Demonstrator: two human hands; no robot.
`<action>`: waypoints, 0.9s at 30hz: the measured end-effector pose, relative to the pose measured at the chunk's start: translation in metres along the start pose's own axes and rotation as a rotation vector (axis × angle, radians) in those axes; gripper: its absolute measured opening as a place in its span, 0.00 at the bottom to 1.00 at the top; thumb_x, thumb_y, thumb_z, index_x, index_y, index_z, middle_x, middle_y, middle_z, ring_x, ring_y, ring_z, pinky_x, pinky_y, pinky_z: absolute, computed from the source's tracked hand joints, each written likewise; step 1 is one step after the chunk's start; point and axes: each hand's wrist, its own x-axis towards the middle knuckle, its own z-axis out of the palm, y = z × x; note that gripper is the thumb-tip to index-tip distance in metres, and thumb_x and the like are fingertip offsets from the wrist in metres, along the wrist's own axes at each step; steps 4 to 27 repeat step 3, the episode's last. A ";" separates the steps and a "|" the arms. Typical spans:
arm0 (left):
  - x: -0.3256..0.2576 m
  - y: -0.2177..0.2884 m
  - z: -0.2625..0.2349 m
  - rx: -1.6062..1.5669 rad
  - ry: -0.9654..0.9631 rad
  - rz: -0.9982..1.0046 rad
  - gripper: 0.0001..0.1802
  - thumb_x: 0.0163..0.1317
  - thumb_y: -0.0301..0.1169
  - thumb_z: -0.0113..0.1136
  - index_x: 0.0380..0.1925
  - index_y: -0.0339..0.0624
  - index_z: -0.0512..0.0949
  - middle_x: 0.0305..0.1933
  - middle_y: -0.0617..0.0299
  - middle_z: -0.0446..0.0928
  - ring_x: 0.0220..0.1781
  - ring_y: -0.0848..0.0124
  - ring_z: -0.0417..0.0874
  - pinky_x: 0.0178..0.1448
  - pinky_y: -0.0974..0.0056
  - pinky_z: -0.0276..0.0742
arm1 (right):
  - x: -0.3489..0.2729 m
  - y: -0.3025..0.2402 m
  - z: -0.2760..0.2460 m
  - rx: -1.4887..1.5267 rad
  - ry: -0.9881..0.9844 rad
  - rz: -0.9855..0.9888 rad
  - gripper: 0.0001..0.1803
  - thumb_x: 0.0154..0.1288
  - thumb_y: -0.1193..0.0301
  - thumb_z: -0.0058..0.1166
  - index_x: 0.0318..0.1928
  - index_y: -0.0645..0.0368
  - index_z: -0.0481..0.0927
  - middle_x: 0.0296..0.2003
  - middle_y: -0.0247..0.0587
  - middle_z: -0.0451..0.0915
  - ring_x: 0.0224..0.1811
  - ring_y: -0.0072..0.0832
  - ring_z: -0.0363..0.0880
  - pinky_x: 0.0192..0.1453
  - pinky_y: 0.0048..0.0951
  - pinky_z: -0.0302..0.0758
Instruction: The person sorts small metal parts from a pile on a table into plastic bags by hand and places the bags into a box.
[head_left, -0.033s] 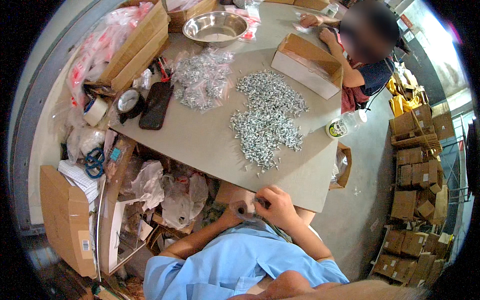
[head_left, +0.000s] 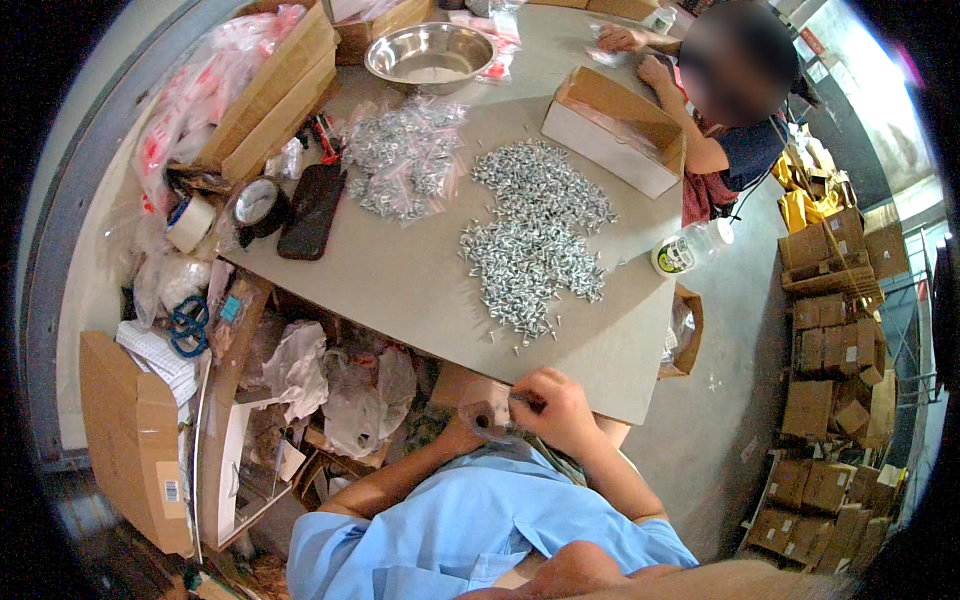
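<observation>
Just off the table's near edge, both hands are together in front of my blue shirt. Between them is a see-through plastic piece with a dark round spot; I cannot tell whether it is a bag or a roll. My left hand is at its left side, with its fingers mostly hidden behind the plastic. Curled fingers of my right hand pinch at its right edge. Beyond them on the table lies a large heap of small silver screws. Filled clear bags of screws are piled to its left.
A steel bowl, a black phone, tape rolls and an open carton are on the grey table. A bottle lies near the right edge. Another person works at the far right. Stacked boxes line the right.
</observation>
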 end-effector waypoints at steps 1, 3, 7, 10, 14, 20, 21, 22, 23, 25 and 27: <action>-0.003 -0.006 0.001 0.032 0.019 0.018 0.13 0.45 0.34 0.68 0.20 0.39 0.74 0.23 0.55 0.75 0.25 0.68 0.74 0.29 0.61 0.71 | 0.004 0.001 -0.003 -0.117 0.029 0.082 0.10 0.49 0.74 0.58 0.34 0.62 0.77 0.31 0.46 0.76 0.32 0.37 0.77 0.35 0.32 0.75; -0.002 0.078 -0.014 0.230 0.082 0.072 0.12 0.46 0.34 0.67 0.22 0.38 0.75 0.24 0.55 0.76 0.27 0.68 0.76 0.32 0.62 0.73 | 0.016 0.021 -0.006 -0.163 0.307 0.090 0.12 0.50 0.74 0.59 0.37 0.60 0.79 0.36 0.48 0.76 0.34 0.38 0.78 0.37 0.31 0.76; -0.002 0.078 -0.014 0.230 0.082 0.072 0.12 0.46 0.34 0.67 0.22 0.38 0.75 0.24 0.55 0.76 0.27 0.68 0.76 0.32 0.62 0.73 | 0.016 0.021 -0.006 -0.163 0.307 0.090 0.12 0.50 0.74 0.59 0.37 0.60 0.79 0.36 0.48 0.76 0.34 0.38 0.78 0.37 0.31 0.76; -0.002 0.078 -0.014 0.230 0.082 0.072 0.12 0.46 0.34 0.67 0.22 0.38 0.75 0.24 0.55 0.76 0.27 0.68 0.76 0.32 0.62 0.73 | 0.016 0.021 -0.006 -0.163 0.307 0.090 0.12 0.50 0.74 0.59 0.37 0.60 0.79 0.36 0.48 0.76 0.34 0.38 0.78 0.37 0.31 0.76; -0.002 0.078 -0.014 0.230 0.082 0.072 0.12 0.46 0.34 0.67 0.22 0.38 0.75 0.24 0.55 0.76 0.27 0.68 0.76 0.32 0.62 0.73 | 0.016 0.021 -0.006 -0.163 0.307 0.090 0.12 0.50 0.74 0.59 0.37 0.60 0.79 0.36 0.48 0.76 0.34 0.38 0.78 0.37 0.31 0.76; -0.002 0.078 -0.014 0.230 0.082 0.072 0.12 0.46 0.34 0.67 0.22 0.38 0.75 0.24 0.55 0.76 0.27 0.68 0.76 0.32 0.62 0.73 | 0.016 0.021 -0.006 -0.163 0.307 0.090 0.12 0.50 0.74 0.59 0.37 0.60 0.79 0.36 0.48 0.76 0.34 0.38 0.78 0.37 0.31 0.76; -0.002 0.078 -0.014 0.230 0.082 0.072 0.12 0.46 0.34 0.67 0.22 0.38 0.75 0.24 0.55 0.76 0.27 0.68 0.76 0.32 0.62 0.73 | 0.016 0.021 -0.006 -0.163 0.307 0.090 0.12 0.50 0.74 0.59 0.37 0.60 0.79 0.36 0.48 0.76 0.34 0.38 0.78 0.37 0.31 0.76; -0.002 0.078 -0.014 0.230 0.082 0.072 0.12 0.46 0.34 0.67 0.22 0.38 0.75 0.24 0.55 0.76 0.27 0.68 0.76 0.32 0.62 0.73 | 0.016 0.021 -0.006 -0.163 0.307 0.090 0.12 0.50 0.74 0.59 0.37 0.60 0.79 0.36 0.48 0.76 0.34 0.38 0.78 0.37 0.31 0.76; -0.002 0.078 -0.014 0.230 0.082 0.072 0.12 0.46 0.34 0.67 0.22 0.38 0.75 0.24 0.55 0.76 0.27 0.68 0.76 0.32 0.62 0.73 | 0.016 0.021 -0.006 -0.163 0.307 0.090 0.12 0.50 0.74 0.59 0.37 0.60 0.79 0.36 0.48 0.76 0.34 0.38 0.78 0.37 0.31 0.76; -0.002 0.078 -0.014 0.230 0.082 0.072 0.12 0.46 0.34 0.67 0.22 0.38 0.75 0.24 0.55 0.76 0.27 0.68 0.76 0.32 0.62 0.73 | 0.016 0.021 -0.006 -0.163 0.307 0.090 0.12 0.50 0.74 0.59 0.37 0.60 0.79 0.36 0.48 0.76 0.34 0.38 0.78 0.37 0.31 0.76; -0.002 0.078 -0.014 0.230 0.082 0.072 0.12 0.46 0.34 0.67 0.22 0.38 0.75 0.24 0.55 0.76 0.27 0.68 0.76 0.32 0.62 0.73 | 0.016 0.021 -0.006 -0.163 0.307 0.090 0.12 0.50 0.74 0.59 0.37 0.60 0.79 0.36 0.48 0.76 0.34 0.38 0.78 0.37 0.31 0.76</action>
